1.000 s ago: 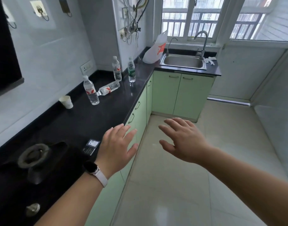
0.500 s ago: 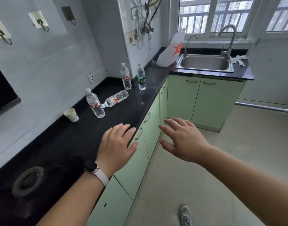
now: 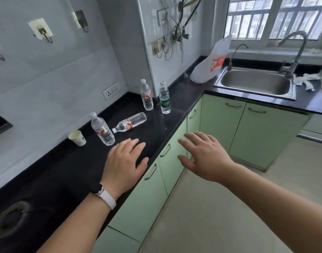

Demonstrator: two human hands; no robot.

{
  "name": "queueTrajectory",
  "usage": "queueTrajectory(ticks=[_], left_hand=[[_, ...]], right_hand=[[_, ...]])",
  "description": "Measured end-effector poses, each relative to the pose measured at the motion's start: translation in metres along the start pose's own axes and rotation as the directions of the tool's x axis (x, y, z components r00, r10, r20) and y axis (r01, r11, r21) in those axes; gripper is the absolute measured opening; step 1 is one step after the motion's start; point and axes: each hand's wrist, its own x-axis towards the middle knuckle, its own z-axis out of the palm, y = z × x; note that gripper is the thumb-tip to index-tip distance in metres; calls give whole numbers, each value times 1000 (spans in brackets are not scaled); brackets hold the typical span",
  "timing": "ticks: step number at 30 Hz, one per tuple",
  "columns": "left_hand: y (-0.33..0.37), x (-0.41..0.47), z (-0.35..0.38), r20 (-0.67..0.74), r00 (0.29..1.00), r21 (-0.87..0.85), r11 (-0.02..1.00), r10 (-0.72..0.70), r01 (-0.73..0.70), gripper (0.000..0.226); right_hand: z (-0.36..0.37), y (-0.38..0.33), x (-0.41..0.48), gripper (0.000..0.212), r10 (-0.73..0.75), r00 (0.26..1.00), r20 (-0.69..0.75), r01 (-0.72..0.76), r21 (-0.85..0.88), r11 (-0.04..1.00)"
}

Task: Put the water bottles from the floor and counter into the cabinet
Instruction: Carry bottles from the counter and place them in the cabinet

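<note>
Several clear water bottles are on the black counter (image 3: 174, 99). A red-label bottle (image 3: 102, 130) stands nearest, another red-label bottle (image 3: 131, 122) lies on its side behind it, and farther back stand a third red-label bottle (image 3: 146, 95) and a green-label bottle (image 3: 164, 98). My left hand (image 3: 124, 161), flat with spread fingers and a white watch on the wrist, hovers over the counter just right of the nearest bottle, holding nothing. My right hand (image 3: 205, 155) is open in front of the closed green cabinet doors (image 3: 220, 121).
A paper cup (image 3: 77, 138) stands left of the nearest bottle. A white plastic bag (image 3: 211, 64) leans in the corner beside the steel sink (image 3: 255, 81) and its tap (image 3: 293, 52). A gas burner (image 3: 10, 218) is at lower left. Pale floor (image 3: 220, 216) lies to the right.
The view has moved closer to the counter and the bottles. Both open hands have advanced with it, the left one now over the counter near the closest bottle.
</note>
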Motion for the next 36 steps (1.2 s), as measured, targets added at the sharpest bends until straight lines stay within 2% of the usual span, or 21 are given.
queueTrajectory(ticks=[6, 14, 21, 26, 32, 36], left_hand=[[-28, 20, 23, 29, 995, 16, 995, -98, 97, 51], [-81, 67, 79, 10, 993, -9, 993, -117, 117, 49], [-144, 108, 119, 45, 979, -39, 979, -198, 200, 50], [-181, 117, 139, 58, 968, -25, 969, -245, 247, 50], [-208, 106, 149, 133, 917, -2, 925, -377, 381, 51], [-218, 97, 151, 84, 842, -3, 845, -532, 534, 50]], right_hand=[[19, 13, 57, 64, -78, 995, 69, 76, 32, 997], [58, 15, 154, 59, -135, 986, 102, 133, 26, 991], [83, 7, 252, 59, -223, 962, 160, 224, 10, 974], [97, -9, 307, 57, -272, 952, 141, 275, 1, 962], [125, -23, 349, 60, -322, 923, 211, 327, 11, 945], [146, -31, 378, 64, -361, 896, 260, 369, 20, 929]])
